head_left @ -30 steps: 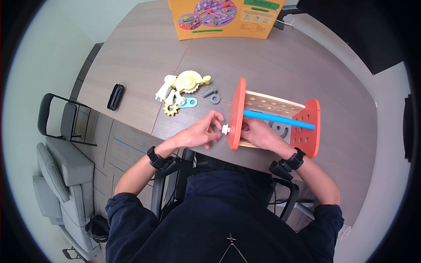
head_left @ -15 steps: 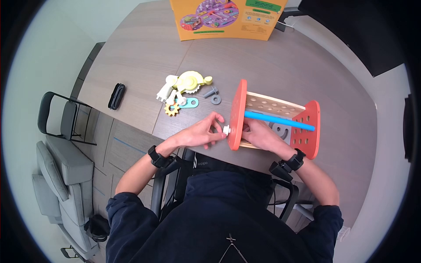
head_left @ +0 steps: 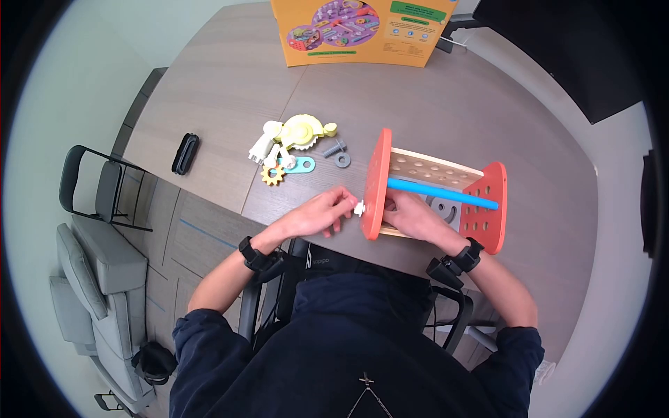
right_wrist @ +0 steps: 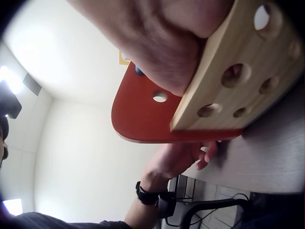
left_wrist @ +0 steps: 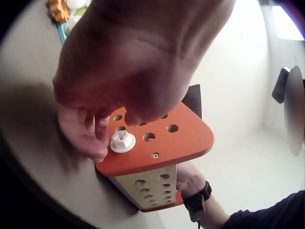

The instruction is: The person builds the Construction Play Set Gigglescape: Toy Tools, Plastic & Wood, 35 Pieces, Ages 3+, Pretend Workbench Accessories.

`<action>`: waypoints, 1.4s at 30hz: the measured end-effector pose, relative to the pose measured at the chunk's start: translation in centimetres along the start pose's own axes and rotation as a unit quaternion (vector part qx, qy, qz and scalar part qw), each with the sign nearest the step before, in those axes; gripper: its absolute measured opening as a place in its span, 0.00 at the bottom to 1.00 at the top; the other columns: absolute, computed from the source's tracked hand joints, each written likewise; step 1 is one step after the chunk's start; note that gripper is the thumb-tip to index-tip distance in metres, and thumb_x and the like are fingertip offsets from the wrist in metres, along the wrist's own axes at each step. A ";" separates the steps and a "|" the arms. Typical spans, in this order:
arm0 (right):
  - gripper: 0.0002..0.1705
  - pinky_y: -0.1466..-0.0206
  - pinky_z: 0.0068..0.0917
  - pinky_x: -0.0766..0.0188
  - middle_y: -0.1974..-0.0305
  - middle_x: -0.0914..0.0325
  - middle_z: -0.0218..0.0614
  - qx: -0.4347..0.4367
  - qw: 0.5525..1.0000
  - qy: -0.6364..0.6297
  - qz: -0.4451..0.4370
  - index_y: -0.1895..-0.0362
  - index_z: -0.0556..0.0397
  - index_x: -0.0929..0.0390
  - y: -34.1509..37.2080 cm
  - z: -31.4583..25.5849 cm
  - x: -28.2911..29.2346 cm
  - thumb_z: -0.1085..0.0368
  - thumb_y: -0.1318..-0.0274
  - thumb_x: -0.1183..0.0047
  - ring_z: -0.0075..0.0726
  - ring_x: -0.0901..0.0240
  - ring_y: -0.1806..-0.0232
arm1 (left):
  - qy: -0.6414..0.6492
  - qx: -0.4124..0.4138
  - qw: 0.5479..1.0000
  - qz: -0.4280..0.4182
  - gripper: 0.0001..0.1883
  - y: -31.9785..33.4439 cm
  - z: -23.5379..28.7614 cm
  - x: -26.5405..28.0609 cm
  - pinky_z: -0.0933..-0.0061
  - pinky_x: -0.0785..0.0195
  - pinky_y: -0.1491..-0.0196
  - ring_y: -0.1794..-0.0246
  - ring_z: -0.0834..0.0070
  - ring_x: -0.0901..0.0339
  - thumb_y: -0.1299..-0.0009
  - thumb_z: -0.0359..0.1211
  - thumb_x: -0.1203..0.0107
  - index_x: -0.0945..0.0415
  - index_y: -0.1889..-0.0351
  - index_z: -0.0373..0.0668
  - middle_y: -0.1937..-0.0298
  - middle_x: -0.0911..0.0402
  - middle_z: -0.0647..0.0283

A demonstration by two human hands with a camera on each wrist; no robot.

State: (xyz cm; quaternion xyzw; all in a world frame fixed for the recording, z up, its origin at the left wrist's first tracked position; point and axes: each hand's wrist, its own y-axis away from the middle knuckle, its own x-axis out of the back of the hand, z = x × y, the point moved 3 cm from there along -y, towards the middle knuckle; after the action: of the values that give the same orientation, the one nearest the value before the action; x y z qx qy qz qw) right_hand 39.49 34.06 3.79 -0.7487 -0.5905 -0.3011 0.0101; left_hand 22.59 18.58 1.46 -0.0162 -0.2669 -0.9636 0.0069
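"One hand at a time: doing what with the bare left hand (head_left: 317, 212)?"

"Holding its fingers loosely bent and slightly apart, just beside a white plastic hex-shaped fastener (left_wrist: 123, 142). Not showing clearly whether touching."

"And fitting that fastener where?"

"Seating it against the outer face of an upright red end panel (head_left: 376, 184), pierced with round holes."

"Doing what with the bare right hand (head_left: 412, 216)?"

"Reaching behind that panel, between the ends of the frame. Hiding the fingertips, so not telling their grip."

"Looking further out?"

"Seeing a smooth blue rod (head_left: 442, 193) running towards a second red panel (head_left: 493, 209), beside a pale wooden board (head_left: 435, 167) with round holes. Finding a yellow toothed toy piece (head_left: 301, 132), an orange-yellow gear (head_left: 273, 174), a turquoise strip (head_left: 303, 165) and a grey ring (head_left: 342, 160) lying on the grey-brown wooden table (head_left: 230, 125), near a printed yellow box (head_left: 404, 52)."
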 end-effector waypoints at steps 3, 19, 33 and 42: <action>0.21 0.42 0.39 0.18 0.51 0.11 0.47 -0.008 1.000 0.004 -0.004 0.43 0.63 0.16 0.2 -0.4 0.1 0.57 0.27 0.38 0.45 0.12 0.48 | -0.008 0.036 0.999 -0.030 0.18 -0.8 -0.8 -0.1 0.75 0.24 0.66 0.64 0.82 0.21 0.14 0.43 0.44 0.31 0.36 0.42 0.58 0.22 0.68; 0.21 0.41 0.40 0.18 0.50 0.11 0.49 -0.016 1.000 0.009 -0.004 0.42 0.64 0.16 0.1 -0.1 0.1 0.58 0.27 0.38 0.45 0.12 0.46 | -0.023 -0.031 0.999 -0.029 0.17 -0.5 -0.3 -0.4 0.78 0.24 0.68 0.66 0.84 0.21 0.13 0.45 0.49 0.30 0.37 0.44 0.56 0.21 0.69; 0.21 0.42 0.41 0.19 0.51 0.10 0.50 -0.023 0.999 -0.017 -0.020 0.43 0.65 0.16 0.1 -0.4 0.1 0.58 0.26 0.39 0.45 0.12 0.48 | -0.042 -0.036 0.998 -0.023 0.16 -0.1 0.2 -0.7 0.76 0.22 0.67 0.62 0.82 0.19 0.13 0.42 0.46 0.29 0.36 0.43 0.51 0.21 0.67; 0.22 0.43 0.41 0.19 0.51 0.11 0.51 -0.012 1.000 0.007 -0.011 0.43 0.66 0.16 0.2 -0.2 0.1 0.57 0.25 0.41 0.47 0.12 0.49 | -0.027 -0.013 0.999 -0.012 0.15 -0.2 -0.1 -0.3 0.74 0.21 0.66 0.63 0.82 0.20 0.12 0.43 0.49 0.24 0.42 0.41 0.53 0.18 0.67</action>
State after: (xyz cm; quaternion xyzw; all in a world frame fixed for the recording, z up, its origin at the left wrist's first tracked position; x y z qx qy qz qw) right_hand 39.55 34.02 4.09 -0.7401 -0.5950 -0.3133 0.0025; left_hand 22.89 18.68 1.32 -0.0386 -0.2544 -0.9662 -0.0123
